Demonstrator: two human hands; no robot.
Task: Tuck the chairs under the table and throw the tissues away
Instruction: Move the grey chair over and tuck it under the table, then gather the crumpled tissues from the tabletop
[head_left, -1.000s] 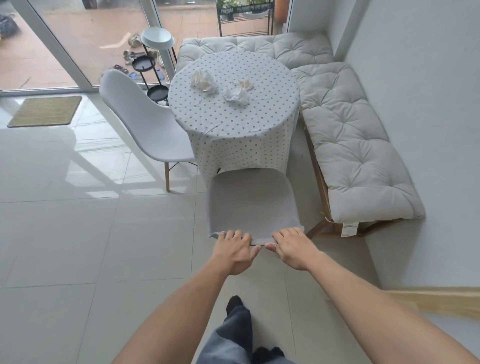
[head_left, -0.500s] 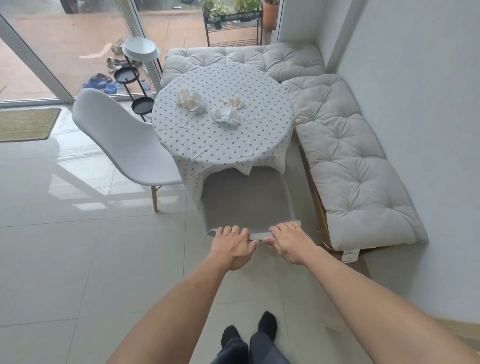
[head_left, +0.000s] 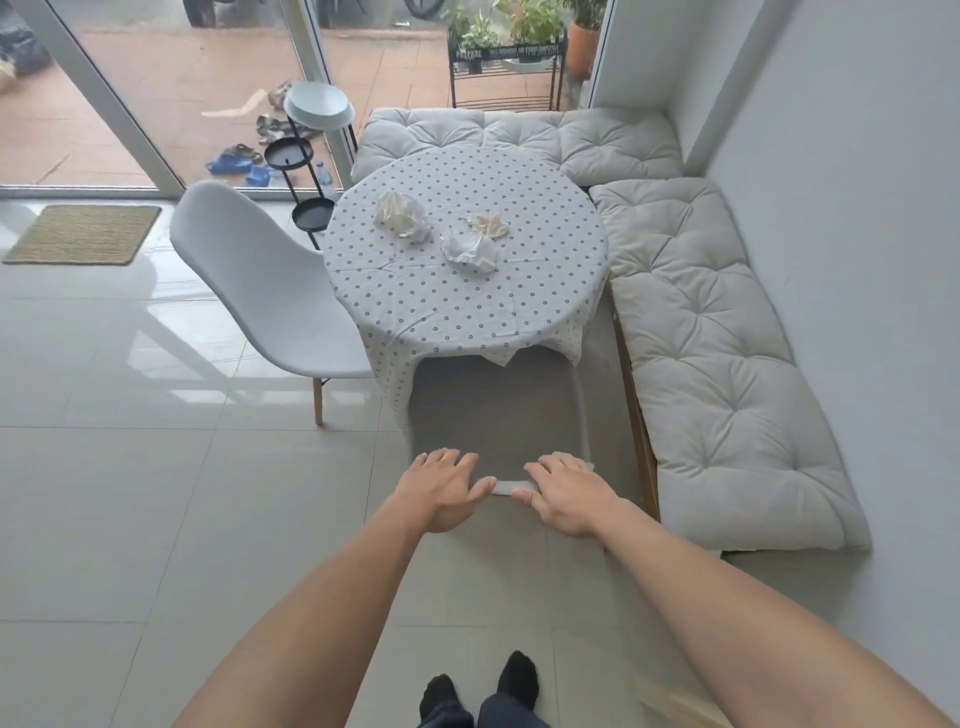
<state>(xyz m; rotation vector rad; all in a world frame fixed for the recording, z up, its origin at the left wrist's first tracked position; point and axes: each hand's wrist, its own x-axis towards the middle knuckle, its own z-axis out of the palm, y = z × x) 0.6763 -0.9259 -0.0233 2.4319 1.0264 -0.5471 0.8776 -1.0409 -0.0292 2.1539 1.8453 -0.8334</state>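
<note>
Left hand (head_left: 445, 491) and right hand (head_left: 566, 493) both curl fingers over the top rim of the grey chair (head_left: 498, 410), its seat under the round table (head_left: 467, 317), rim running left to right. Cushioned bench (head_left: 701, 338) crowds its right; white chair (head_left: 265, 291) stands angled out at left, open tiled floor (head_left: 130, 493) beyond. Crumpled tissues (head_left: 405, 218) lie on the tabletop

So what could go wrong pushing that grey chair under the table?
1. The tablecloth hangs over the front of the grey chair. Pushing further could snag the cloth and tug the tissues towards the edge.
2. The left hand and right hand grip the chair's top edge, so fingers might get squeezed against the table.
3. The chair stands close to the bench and might bump its wooden frame.
</note>
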